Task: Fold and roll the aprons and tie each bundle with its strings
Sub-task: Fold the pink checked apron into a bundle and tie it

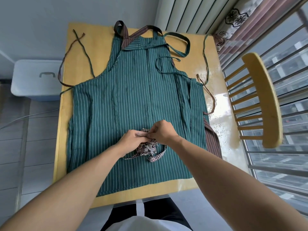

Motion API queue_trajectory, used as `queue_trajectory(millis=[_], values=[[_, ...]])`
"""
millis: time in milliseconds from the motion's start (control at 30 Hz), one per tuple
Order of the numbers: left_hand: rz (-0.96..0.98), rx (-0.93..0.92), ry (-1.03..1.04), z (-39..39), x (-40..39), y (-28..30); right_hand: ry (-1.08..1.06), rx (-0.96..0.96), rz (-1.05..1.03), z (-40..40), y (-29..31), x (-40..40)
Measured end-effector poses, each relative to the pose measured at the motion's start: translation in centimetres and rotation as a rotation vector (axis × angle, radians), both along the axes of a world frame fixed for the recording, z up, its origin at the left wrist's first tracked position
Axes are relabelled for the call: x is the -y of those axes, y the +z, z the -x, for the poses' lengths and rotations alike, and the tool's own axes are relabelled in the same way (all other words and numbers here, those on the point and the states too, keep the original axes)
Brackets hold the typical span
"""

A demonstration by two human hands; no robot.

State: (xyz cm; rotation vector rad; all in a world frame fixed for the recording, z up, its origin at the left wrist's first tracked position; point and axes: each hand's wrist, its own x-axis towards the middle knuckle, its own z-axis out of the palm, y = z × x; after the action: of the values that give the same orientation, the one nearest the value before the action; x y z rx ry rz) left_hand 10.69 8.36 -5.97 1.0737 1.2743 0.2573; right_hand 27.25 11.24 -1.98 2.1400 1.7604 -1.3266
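Observation:
A small rolled checked apron bundle (148,148) lies on top of a green striped apron (133,97) that is spread flat over the yellow table (166,189). My left hand (133,139) and my right hand (162,131) meet above the bundle, and both pinch its checked string at the top. A loose end of the checked string (158,155) trails to the right of the bundle. A brown striped apron (212,139) lies under the green one, and its edge shows at the right. Neck loops and thin ties spread over the far end of the table.
A yellow wooden chair (263,100) stands right of the table by a barred window (283,147). A pale blue lidded box (36,79) sits on the floor at the left. A curtain (233,19) hangs at the back right.

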Motion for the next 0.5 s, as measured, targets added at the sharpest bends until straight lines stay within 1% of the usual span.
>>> queue_trajectory(millis=[100, 200, 267, 333, 400, 500], values=[[-0.011, -0.034, 0.045, 0.1, 0.1, -0.5, -0.031, -0.013, -0.003, 0.1, -0.2, 0.4], [-0.043, -0.156, 0.098, -0.3, 0.5, -0.2, -0.089, -0.063, 0.038, 0.1, 0.0, 0.5], [-0.054, -0.163, 0.116, -0.5, 0.5, -0.1, -0.123, -0.096, 0.106, -0.1, 0.5, 0.4], [-0.066, -0.151, 0.121, -0.6, 0.5, -0.2, -0.125, -0.095, 0.128, -0.5, 1.2, 0.4], [-0.071, -0.136, 0.1, -0.7, 0.6, 0.2, -0.171, -0.095, 0.059, -0.9, 1.7, 0.4], [-0.121, -0.111, 0.01, -1.0, 0.6, 0.3, -0.249, -0.086, -0.107, -0.8, 1.7, 0.9]])
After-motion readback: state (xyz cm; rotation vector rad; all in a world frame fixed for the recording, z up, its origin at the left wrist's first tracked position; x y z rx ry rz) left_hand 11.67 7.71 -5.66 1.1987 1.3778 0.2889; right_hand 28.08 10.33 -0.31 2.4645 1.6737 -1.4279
